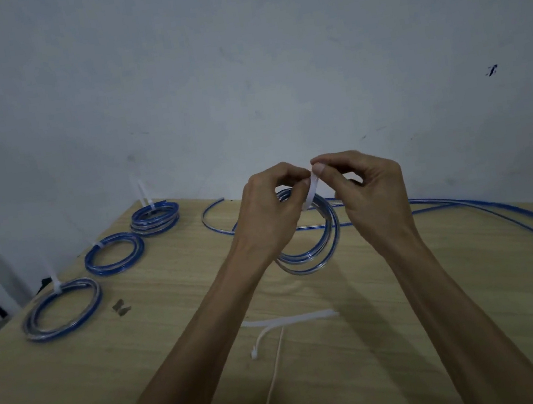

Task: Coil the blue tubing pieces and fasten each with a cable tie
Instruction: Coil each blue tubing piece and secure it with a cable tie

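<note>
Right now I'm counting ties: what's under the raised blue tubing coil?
Bare wooden table under the raised blue tubing coil; spare white cable ties lie nearer. Left hand hides the coil's left part.

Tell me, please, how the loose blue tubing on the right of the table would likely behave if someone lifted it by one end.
The loose blue tubing lies in long, smooth curves, so it would probably flex and trail rather than stay stiff. It looks thin, so likely light. The tied coils need cable ties, which suggests that it springs open when released.
</note>
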Action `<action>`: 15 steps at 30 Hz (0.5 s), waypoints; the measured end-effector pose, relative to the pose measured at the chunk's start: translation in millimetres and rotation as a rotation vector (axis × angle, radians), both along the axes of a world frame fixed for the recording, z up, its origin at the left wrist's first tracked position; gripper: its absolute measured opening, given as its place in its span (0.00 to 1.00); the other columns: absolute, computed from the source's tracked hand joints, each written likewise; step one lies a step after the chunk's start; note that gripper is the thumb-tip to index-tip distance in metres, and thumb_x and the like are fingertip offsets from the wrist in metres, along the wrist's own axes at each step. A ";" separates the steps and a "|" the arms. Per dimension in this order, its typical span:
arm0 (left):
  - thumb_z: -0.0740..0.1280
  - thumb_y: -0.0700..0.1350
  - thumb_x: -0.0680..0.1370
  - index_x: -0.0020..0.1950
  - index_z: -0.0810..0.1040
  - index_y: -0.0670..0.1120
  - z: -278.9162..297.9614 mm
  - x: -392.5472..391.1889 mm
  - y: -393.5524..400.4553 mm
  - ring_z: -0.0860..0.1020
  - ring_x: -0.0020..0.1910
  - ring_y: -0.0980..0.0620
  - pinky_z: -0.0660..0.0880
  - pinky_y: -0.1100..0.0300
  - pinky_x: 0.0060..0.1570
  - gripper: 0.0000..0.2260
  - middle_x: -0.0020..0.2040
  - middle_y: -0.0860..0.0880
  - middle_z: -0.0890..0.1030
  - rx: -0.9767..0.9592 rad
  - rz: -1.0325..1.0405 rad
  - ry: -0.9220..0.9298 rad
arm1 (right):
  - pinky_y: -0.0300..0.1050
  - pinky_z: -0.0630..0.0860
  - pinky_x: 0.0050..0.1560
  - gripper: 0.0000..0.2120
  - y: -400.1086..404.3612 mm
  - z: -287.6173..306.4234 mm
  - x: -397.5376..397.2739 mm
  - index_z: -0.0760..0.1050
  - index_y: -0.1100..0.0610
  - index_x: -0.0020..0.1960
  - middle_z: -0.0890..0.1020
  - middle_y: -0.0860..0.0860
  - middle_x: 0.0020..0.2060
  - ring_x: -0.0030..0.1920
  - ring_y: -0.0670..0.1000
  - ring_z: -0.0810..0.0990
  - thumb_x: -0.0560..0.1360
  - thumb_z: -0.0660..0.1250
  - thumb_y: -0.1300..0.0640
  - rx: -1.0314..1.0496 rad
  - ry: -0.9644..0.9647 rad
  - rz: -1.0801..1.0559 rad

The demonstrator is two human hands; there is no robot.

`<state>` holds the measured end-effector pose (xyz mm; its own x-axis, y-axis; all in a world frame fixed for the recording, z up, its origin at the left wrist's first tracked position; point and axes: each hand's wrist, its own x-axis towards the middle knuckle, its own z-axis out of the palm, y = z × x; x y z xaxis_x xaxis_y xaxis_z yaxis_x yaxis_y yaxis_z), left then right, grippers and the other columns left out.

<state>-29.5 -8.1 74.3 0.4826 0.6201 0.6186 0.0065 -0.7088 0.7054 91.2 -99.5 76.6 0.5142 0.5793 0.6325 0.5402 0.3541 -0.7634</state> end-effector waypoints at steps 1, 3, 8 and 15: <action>0.67 0.42 0.81 0.51 0.84 0.45 -0.3 0.2 0.2 0.81 0.48 0.62 0.77 0.64 0.52 0.06 0.45 0.56 0.85 -0.002 -0.006 0.015 | 0.37 0.78 0.42 0.05 -0.6 0.4 1.6 0.85 0.54 0.50 0.86 0.44 0.43 0.47 0.42 0.83 0.78 0.71 0.60 -0.007 -0.010 0.004; 0.67 0.43 0.81 0.51 0.84 0.45 -1.5 0.6 0.0 0.81 0.49 0.61 0.77 0.62 0.53 0.06 0.45 0.56 0.85 -0.011 -0.023 0.037 | 0.36 0.76 0.41 0.05 -1.1 0.8 3.5 0.84 0.53 0.49 0.85 0.41 0.40 0.44 0.41 0.82 0.78 0.71 0.60 -0.025 -0.035 0.008; 0.68 0.46 0.81 0.50 0.85 0.45 -0.8 -0.7 -0.7 0.82 0.49 0.61 0.78 0.62 0.51 0.07 0.44 0.55 0.85 -0.038 -0.090 0.072 | 0.37 0.73 0.29 0.05 -8.2 5.5 9.5 0.81 0.61 0.50 0.83 0.45 0.39 0.24 0.47 0.75 0.81 0.67 0.62 -0.117 -0.026 0.076; 0.68 0.43 0.81 0.51 0.85 0.45 -2.4 0.9 -3.7 0.82 0.50 0.61 0.73 0.69 0.47 0.06 0.45 0.54 0.86 -0.062 -0.159 0.106 | 0.38 0.69 0.20 0.06 -16.4 9.6 16.3 0.77 0.62 0.50 0.85 0.55 0.44 0.24 0.40 0.76 0.83 0.62 0.62 -0.159 -0.073 0.048</action>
<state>-28.6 -11.8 71.9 0.6378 0.5662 0.5221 -0.0250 -0.6624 0.7488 107.5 -115.9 86.2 0.4398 0.6975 0.5657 0.5815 0.2589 -0.7712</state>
